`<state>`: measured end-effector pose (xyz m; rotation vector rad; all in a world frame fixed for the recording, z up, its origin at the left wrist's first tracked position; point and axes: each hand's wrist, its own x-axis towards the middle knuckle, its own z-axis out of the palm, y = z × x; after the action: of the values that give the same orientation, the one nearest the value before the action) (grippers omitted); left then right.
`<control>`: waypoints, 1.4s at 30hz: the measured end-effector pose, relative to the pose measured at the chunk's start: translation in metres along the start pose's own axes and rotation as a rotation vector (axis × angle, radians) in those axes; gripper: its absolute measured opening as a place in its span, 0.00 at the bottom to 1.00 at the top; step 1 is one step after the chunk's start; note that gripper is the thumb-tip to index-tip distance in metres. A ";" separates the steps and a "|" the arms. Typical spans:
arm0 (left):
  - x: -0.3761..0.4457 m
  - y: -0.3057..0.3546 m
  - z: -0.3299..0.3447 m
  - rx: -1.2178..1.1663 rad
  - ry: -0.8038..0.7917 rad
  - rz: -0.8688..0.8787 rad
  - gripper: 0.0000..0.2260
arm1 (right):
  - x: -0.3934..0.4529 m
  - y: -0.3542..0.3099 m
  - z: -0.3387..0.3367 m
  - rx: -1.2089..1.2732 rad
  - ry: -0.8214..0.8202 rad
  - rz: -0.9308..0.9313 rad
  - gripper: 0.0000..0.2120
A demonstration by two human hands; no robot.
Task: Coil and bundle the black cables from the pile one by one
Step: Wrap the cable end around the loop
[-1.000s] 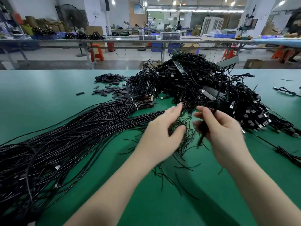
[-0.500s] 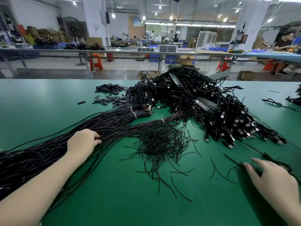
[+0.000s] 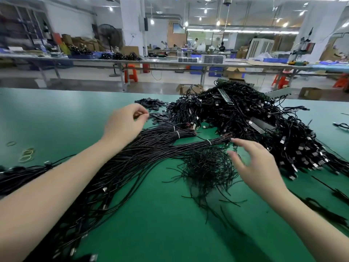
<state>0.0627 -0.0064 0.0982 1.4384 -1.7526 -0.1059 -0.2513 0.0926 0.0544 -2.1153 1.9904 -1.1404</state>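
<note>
Clearly much remained: the left hand point(image 3: 124, 123) pinched one cable point(image 3: 162, 121), the right hand point(image 3: 258, 167) hovered with fingers spread, long straight cables point(image 3: 132, 159) uncoiled.

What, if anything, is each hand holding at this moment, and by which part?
The left hand pinches the end of one thin black cable between thumb and fingertips. The right hand hovers open over the short black ties, holding nothing.

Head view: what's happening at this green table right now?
A person is sorting black cables. The left hand pinches the end of a single cable lifted above the long tied bundles. The right hand hovers open over the small tangle of thin ties. The large heap of cables lies behind, and nothing is coiled yet.
</note>
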 end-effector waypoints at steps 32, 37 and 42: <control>-0.044 0.023 0.013 -0.250 -0.539 0.066 0.14 | 0.053 0.062 -0.058 -0.882 -0.859 0.197 0.20; -0.048 0.052 0.033 -0.470 -0.552 0.110 0.13 | 0.025 0.009 -0.020 0.241 -0.786 0.081 0.31; -0.045 0.077 0.048 -0.971 -0.402 -0.202 0.26 | 0.012 -0.037 0.016 0.792 -0.402 0.038 0.11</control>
<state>-0.0278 0.0369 0.0845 0.8691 -1.4765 -1.2411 -0.2129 0.0820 0.0661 -1.6874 1.1289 -1.1195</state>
